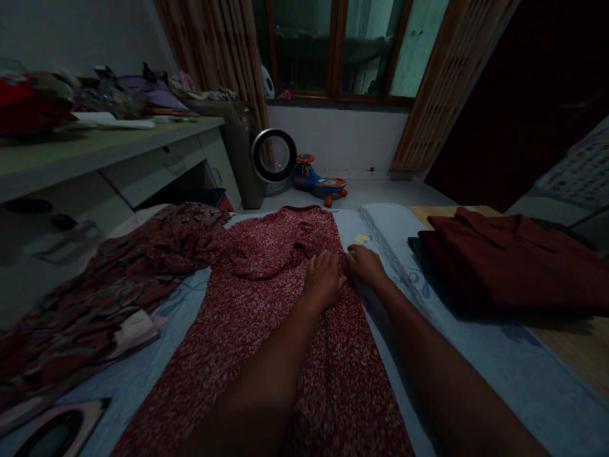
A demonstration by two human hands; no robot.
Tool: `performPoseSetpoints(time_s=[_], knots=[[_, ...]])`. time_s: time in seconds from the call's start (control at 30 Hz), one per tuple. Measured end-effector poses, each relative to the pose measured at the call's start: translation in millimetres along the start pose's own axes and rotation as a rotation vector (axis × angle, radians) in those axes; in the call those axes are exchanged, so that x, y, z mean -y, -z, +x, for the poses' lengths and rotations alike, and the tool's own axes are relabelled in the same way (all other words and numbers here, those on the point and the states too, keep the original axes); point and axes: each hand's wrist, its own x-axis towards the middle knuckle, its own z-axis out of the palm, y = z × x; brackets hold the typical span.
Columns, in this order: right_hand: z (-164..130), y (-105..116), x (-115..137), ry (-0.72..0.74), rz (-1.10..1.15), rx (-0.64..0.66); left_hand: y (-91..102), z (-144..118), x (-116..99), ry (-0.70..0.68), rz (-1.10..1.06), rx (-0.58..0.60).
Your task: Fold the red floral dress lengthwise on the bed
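Observation:
A long red dress (pixel 266 311) with white speckles lies spread over a light blue sheet (pixel 390 222). My left hand (pixel 324 276) rests on its upper right part, fingers stretched out over the cloth. At the dress's right edge is my right hand (pixel 366 263), its fingers curled in against the fabric and partly hidden. Some cloth is bunched near the upper middle of the dress. Against its left side lies a crumpled patterned garment (pixel 143 273) in brown-red and grey.
To the right sits a stack of folded dark red clothes (pixel 514 260). A cluttered desk (pixel 190 130) runs along the left, beside a washing machine with its round door (pixel 274 155) open. A blue and orange ride-on toy (pixel 318 181) stands on the floor beyond.

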Motion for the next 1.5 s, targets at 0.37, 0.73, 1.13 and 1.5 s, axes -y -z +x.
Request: performPoseSetpoints(time_s=[0.37, 0.73, 1.13, 1.5], knots=[[33.6, -36.1, 13.7, 0.257, -0.025, 0.111, -5.6, -0.8, 0.4, 0.111, 0.054, 0.137], [58.1, -32.6, 3.5, 0.199, -0.116, 0.126, -0.4, 1.5, -3.7, 0.129, 0.067, 0.231], [93.9, -32.6, -4.5, 0.075, -0.054, -0.003, -6.0, 1.4, -0.9, 0.134, 0.069, 0.22], [114.6, -35.2, 5.4, 0.32, -0.055, 0.089, -3.6, 1.2, -3.3, 0.146, 0.092, 0.259]])
